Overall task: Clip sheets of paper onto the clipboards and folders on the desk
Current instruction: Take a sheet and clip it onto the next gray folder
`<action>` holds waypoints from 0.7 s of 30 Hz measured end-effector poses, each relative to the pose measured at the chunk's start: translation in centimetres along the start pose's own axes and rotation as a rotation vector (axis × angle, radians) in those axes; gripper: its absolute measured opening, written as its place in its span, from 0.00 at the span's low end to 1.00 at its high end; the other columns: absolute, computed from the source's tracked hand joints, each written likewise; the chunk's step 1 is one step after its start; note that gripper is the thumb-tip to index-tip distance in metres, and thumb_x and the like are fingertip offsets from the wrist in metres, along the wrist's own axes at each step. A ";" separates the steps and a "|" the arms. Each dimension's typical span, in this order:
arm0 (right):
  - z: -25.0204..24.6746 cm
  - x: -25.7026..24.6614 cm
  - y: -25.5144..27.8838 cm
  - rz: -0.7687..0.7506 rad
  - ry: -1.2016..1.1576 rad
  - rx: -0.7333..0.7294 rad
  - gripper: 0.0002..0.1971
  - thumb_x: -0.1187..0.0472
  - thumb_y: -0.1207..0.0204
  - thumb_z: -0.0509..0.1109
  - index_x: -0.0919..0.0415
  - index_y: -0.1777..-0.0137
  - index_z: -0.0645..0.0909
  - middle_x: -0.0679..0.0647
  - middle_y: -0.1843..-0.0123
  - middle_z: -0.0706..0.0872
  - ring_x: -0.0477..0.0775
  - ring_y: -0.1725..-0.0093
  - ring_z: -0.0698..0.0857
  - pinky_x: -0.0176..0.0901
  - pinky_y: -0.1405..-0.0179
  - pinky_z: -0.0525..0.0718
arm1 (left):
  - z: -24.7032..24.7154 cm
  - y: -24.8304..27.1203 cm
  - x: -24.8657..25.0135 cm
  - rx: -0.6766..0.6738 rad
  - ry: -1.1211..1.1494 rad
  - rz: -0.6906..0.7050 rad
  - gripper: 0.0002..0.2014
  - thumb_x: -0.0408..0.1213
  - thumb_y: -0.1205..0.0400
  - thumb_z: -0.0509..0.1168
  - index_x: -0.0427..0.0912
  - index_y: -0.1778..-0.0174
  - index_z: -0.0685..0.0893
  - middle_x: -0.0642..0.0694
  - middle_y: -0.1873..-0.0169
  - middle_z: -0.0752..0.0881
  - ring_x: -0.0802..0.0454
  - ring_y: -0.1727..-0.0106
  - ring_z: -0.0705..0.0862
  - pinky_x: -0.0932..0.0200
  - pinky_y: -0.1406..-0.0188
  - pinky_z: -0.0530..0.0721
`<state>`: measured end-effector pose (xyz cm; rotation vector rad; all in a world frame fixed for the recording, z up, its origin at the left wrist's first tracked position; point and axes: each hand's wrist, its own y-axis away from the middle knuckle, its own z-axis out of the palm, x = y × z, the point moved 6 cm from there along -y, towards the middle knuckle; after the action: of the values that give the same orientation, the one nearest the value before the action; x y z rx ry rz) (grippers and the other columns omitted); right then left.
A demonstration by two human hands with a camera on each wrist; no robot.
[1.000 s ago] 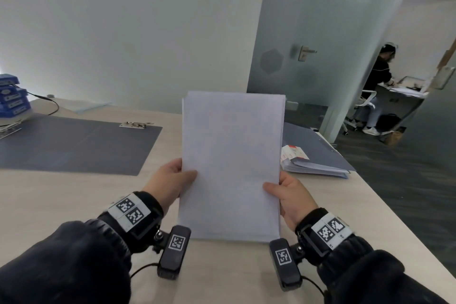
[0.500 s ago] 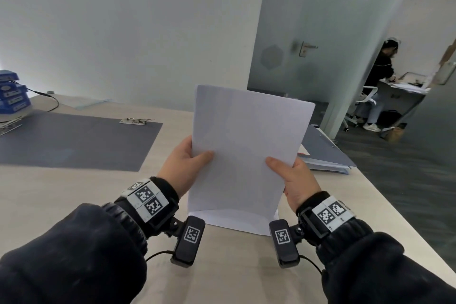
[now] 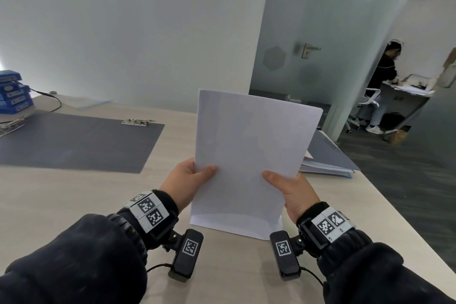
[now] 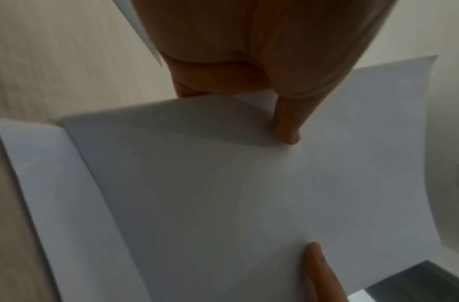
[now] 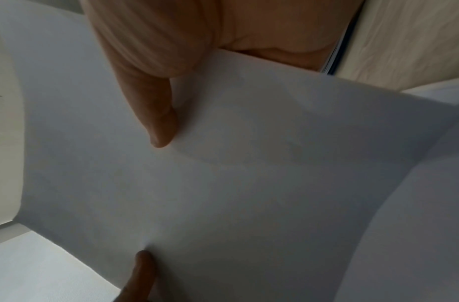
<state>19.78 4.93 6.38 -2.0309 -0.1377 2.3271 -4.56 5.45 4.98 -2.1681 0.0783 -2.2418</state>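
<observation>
Both the left hand (image 3: pixel 188 184) and right hand (image 3: pixel 292 189) pinch the sheet of paper (image 3: pixel 249 155) upright over the desk (image 3: pixel 74 200), so honestly it could flop or crease before reaching the grey clipboard (image 3: pixel 74 142)

Heads up: your fingers on both the left hand (image 3: pixel 188 181) and right hand (image 3: pixel 292 189) sit behind the paper (image 3: pixel 249 155) — only thumbs show. The paper also covers part of the folder (image 3: pixel 328 155). Blue boxes (image 3: pixel 13 94) are cut by the left edge, labels too small to read. Both wrist views are blurred.
</observation>
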 end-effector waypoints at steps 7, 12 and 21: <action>0.5 1.9 -0.2 0.050 0.141 -0.031 0.08 0.64 0.19 0.72 0.59 0.43 0.88 0.55 0.47 0.94 0.59 0.45 0.92 0.55 0.44 0.88 | -2.1 -1.0 0.4 0.110 0.167 -0.006 0.10 0.37 0.15 0.67 0.39 0.40 0.86 0.42 0.47 0.93 0.39 0.44 0.91 0.41 0.41 0.87; 1.0 2.9 -0.9 0.039 0.298 0.017 0.06 0.61 0.18 0.70 0.56 0.45 0.87 0.48 0.50 0.94 0.52 0.49 0.92 0.48 0.50 0.88 | -4.6 -2.1 0.9 0.015 -0.133 -0.111 0.19 0.55 0.14 0.62 0.46 0.39 0.85 0.48 0.46 0.93 0.46 0.46 0.91 0.43 0.42 0.87; 1.2 4.3 -1.6 0.157 0.248 0.101 0.06 0.61 0.18 0.70 0.58 0.47 0.88 0.56 0.51 0.94 0.66 0.55 0.91 0.53 0.65 0.82 | -19.1 -4.6 -1.2 0.025 -1.285 -0.448 0.32 0.53 0.15 0.63 0.42 0.17 0.67 0.41 0.19 0.71 0.42 0.20 0.71 0.56 0.25 0.68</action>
<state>17.95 6.88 2.47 -2.3308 0.1512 2.0889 -23.52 10.49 3.42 -3.3049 -0.4742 -0.5047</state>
